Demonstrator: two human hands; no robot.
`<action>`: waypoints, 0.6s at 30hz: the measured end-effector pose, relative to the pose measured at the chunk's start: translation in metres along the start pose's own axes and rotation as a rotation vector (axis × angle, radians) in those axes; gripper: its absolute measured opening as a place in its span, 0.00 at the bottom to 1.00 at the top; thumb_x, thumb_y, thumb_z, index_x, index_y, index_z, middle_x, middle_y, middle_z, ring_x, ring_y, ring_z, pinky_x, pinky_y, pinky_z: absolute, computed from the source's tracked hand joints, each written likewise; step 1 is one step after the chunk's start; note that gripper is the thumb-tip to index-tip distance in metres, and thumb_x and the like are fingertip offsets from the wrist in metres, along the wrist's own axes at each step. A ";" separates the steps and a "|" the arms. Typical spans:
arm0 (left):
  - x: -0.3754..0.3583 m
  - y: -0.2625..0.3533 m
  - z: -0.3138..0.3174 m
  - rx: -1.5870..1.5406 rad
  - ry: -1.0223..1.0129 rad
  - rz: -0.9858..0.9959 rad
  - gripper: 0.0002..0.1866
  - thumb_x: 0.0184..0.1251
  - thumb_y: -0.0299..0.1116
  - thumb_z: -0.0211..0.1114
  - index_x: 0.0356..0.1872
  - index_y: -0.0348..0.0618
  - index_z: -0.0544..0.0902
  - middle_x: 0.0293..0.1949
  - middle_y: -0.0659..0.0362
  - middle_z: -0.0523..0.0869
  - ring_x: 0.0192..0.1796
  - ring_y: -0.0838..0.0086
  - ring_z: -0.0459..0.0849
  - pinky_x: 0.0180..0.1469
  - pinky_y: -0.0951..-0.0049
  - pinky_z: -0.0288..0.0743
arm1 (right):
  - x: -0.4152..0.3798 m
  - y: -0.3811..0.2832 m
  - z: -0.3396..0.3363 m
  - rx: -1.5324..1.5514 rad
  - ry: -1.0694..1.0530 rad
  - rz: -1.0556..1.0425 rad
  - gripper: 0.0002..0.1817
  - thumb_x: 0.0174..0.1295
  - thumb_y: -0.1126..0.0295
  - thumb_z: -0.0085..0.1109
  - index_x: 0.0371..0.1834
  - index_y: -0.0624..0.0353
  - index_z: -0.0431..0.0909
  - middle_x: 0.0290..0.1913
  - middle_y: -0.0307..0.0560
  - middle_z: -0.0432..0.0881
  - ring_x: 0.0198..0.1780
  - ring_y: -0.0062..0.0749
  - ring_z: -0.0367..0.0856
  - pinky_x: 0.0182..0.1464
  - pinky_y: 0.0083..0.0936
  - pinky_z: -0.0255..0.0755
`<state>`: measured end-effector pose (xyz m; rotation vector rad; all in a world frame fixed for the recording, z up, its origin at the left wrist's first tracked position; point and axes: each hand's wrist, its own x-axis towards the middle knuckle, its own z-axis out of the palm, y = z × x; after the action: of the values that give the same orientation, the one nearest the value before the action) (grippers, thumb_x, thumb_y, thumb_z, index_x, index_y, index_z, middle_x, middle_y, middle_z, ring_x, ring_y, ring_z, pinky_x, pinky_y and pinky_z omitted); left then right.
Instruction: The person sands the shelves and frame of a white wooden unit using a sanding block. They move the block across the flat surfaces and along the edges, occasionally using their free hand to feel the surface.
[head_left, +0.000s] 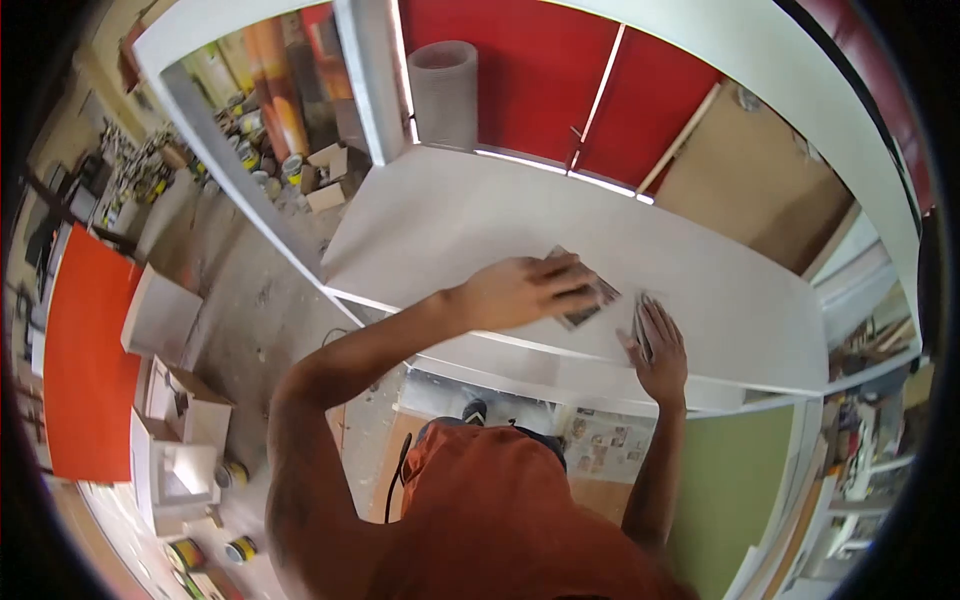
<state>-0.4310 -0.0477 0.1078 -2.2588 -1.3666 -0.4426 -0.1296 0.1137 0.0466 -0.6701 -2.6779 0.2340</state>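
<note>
My left hand (525, 292) is over the pale panel (440, 230), fingers pressed on a dark grey sheet of sandpaper (574, 318) that sticks out past the fingertips. The fingers are slightly smeared by motion. To its right, my right hand (660, 350) rests near the panel's front edge, fingers stretched together and thumb apart. Along its thumb side shows a narrow grey folded piece (643, 325), like sandpaper, partly hidden by the palm. The panel is a wide shelf inside a white frame, with grey smudges on its surface.
A grey cylinder (443, 100) stands at the panel's back left, before red panels (545, 75). A white upright (360, 80) rises at the left corner. Orange board (90, 355), white boxes (180, 440) and paint cans (240, 548) stand on the floor at left. A green panel (730, 480) is below right.
</note>
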 end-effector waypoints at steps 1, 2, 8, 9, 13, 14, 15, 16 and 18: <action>0.015 0.014 -0.031 0.011 0.036 0.047 0.26 0.69 0.34 0.60 0.69 0.61 0.77 0.68 0.62 0.79 0.67 0.65 0.83 0.61 0.70 0.86 | -0.003 0.000 0.001 -0.001 0.010 0.024 0.32 0.71 0.56 0.61 0.75 0.60 0.72 0.78 0.52 0.70 0.79 0.52 0.65 0.81 0.47 0.56; 0.031 0.024 -0.059 0.020 0.117 0.094 0.24 0.67 0.35 0.62 0.65 0.60 0.80 0.66 0.62 0.81 0.63 0.65 0.85 0.57 0.70 0.88 | -0.004 0.003 0.003 0.005 -0.014 0.025 0.32 0.72 0.55 0.60 0.76 0.60 0.71 0.79 0.53 0.69 0.80 0.52 0.64 0.82 0.46 0.55; 0.175 0.087 -0.158 0.171 0.756 0.287 0.18 0.59 0.44 0.66 0.48 0.51 0.87 0.51 0.60 0.85 0.54 0.60 0.86 0.33 0.74 0.81 | -0.022 0.006 -0.003 -0.060 -0.090 0.061 0.35 0.77 0.48 0.50 0.78 0.62 0.66 0.79 0.55 0.68 0.79 0.51 0.65 0.82 0.46 0.55; 0.206 0.091 -0.170 0.183 0.780 0.290 0.16 0.59 0.44 0.67 0.46 0.52 0.88 0.49 0.61 0.86 0.54 0.61 0.86 0.32 0.71 0.80 | -0.023 0.006 -0.003 -0.074 -0.099 0.062 0.36 0.77 0.46 0.48 0.79 0.62 0.65 0.78 0.56 0.68 0.79 0.51 0.65 0.81 0.46 0.55; 0.325 0.089 -0.217 0.214 0.592 0.307 0.14 0.71 0.41 0.61 0.47 0.46 0.88 0.49 0.52 0.89 0.54 0.63 0.87 0.43 0.62 0.81 | -0.013 0.012 0.012 -0.118 -0.052 0.031 0.39 0.79 0.41 0.42 0.81 0.62 0.61 0.80 0.56 0.66 0.80 0.50 0.64 0.82 0.45 0.54; 0.349 0.086 -0.222 0.177 0.424 0.278 0.15 0.76 0.39 0.58 0.51 0.41 0.86 0.51 0.48 0.88 0.55 0.62 0.87 0.49 0.61 0.82 | -0.013 0.017 0.018 -0.128 -0.006 0.008 0.40 0.79 0.40 0.41 0.82 0.61 0.59 0.81 0.56 0.64 0.81 0.49 0.62 0.83 0.44 0.52; 0.373 0.084 -0.228 0.142 0.259 0.240 0.17 0.80 0.37 0.55 0.54 0.36 0.85 0.53 0.44 0.87 0.56 0.61 0.88 0.56 0.60 0.83 | -0.014 0.018 0.018 -0.080 0.001 -0.002 0.41 0.79 0.40 0.39 0.80 0.66 0.62 0.81 0.58 0.64 0.84 0.48 0.56 0.83 0.45 0.49; 0.402 0.077 -0.216 0.095 0.221 0.218 0.17 0.80 0.37 0.54 0.55 0.36 0.84 0.54 0.44 0.87 0.56 0.61 0.87 0.57 0.60 0.83 | -0.013 0.019 0.019 -0.086 0.006 -0.001 0.41 0.79 0.40 0.39 0.80 0.66 0.62 0.81 0.58 0.64 0.84 0.48 0.56 0.83 0.45 0.49; 0.449 0.065 -0.205 -0.047 0.151 0.104 0.19 0.79 0.38 0.55 0.58 0.36 0.82 0.57 0.44 0.86 0.57 0.61 0.87 0.59 0.58 0.82 | -0.014 0.019 0.020 -0.048 0.022 -0.010 0.41 0.78 0.41 0.42 0.78 0.67 0.64 0.80 0.58 0.65 0.83 0.49 0.58 0.83 0.46 0.50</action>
<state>-0.1765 0.1493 0.4874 -2.2711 -1.1690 -0.6013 -0.1182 0.1218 0.0197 -0.6698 -2.6732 0.1593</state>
